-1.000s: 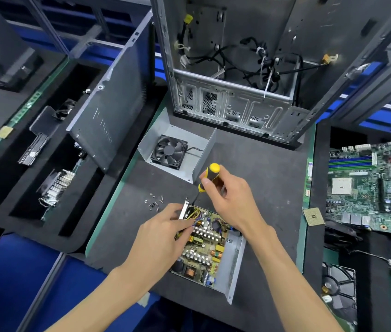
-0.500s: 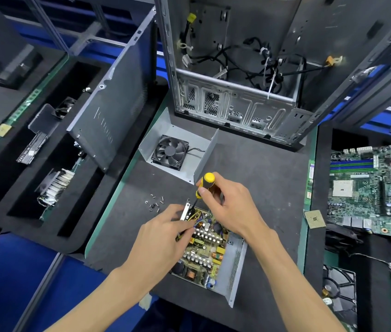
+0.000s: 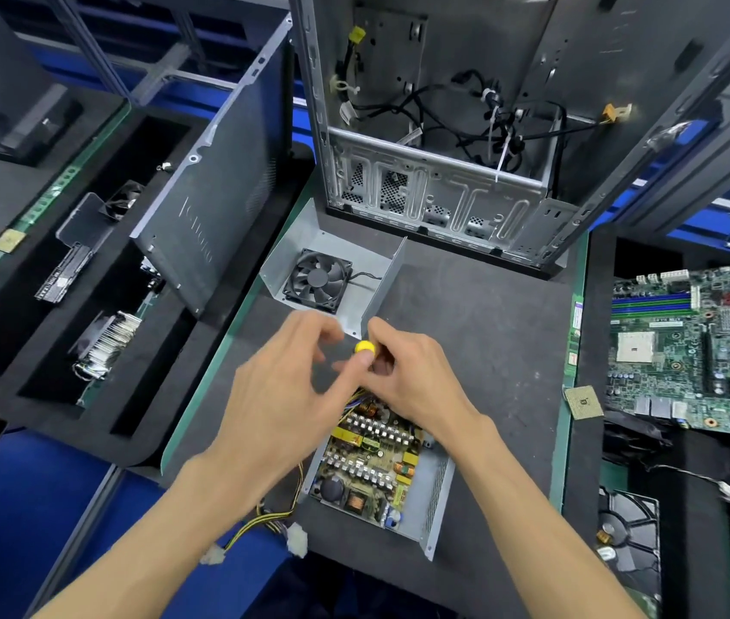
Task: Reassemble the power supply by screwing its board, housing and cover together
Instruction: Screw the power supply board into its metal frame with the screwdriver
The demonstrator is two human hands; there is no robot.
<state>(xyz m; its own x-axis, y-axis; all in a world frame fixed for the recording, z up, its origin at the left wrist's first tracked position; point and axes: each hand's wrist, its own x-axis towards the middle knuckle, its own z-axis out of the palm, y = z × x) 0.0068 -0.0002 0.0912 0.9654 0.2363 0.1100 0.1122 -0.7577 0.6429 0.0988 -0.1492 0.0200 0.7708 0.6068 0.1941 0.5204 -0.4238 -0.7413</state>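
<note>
The power supply board (image 3: 372, 457) lies in its grey housing (image 3: 437, 493) on the dark mat, with yellow and black cables (image 3: 265, 520) trailing off the front edge. My right hand (image 3: 421, 386) grips a yellow-handled screwdriver (image 3: 364, 348) that stands over the board's far corner; its tip is hidden. My left hand (image 3: 278, 395) hovers just left of it, blurred, fingers loosely curled, thumb reaching toward the handle. The cover (image 3: 381, 270) with its black fan (image 3: 318, 279) sits behind the hands.
An open computer case (image 3: 434, 194) stands at the back, and a side panel (image 3: 216, 194) leans at the left. To the right lie a motherboard (image 3: 689, 350) and a CPU chip (image 3: 583, 402). A heatsink (image 3: 106, 341) rests in the left foam tray.
My left hand has lifted off the board and risen toward the screwdriver handle, covering the loose screws. The screwdriver now stands more upright.
</note>
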